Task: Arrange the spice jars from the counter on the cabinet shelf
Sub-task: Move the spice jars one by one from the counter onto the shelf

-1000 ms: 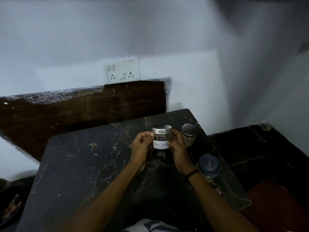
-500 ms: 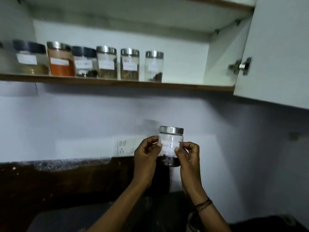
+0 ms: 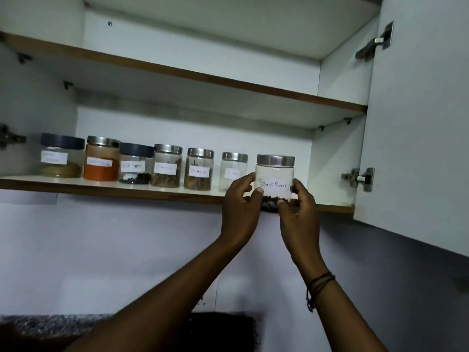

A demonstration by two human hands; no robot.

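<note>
A clear black pepper jar (image 3: 275,171) with a steel lid and a handwritten white label is held up at the front edge of the lower cabinet shelf (image 3: 162,194). My left hand (image 3: 239,212) grips its left side and my right hand (image 3: 298,212) its right side; its dark peppercorns show between my fingers. The jar's base sits level with the shelf edge, to the right of a row of several labelled spice jars (image 3: 167,165), closest to a pale steel-lidded jar (image 3: 234,168). The counter is out of view.
The open white cabinet door (image 3: 418,118) hangs at the right, with hinges (image 3: 360,178) on its inner side. The upper shelf (image 3: 203,77) runs above the jars. Bare shelf space lies between the held jar and the cabinet's right wall (image 3: 335,161).
Both hands have lifted the jar from the counter up to the shelf edge, and my view has tilted up from the counter to the open cabinet.
</note>
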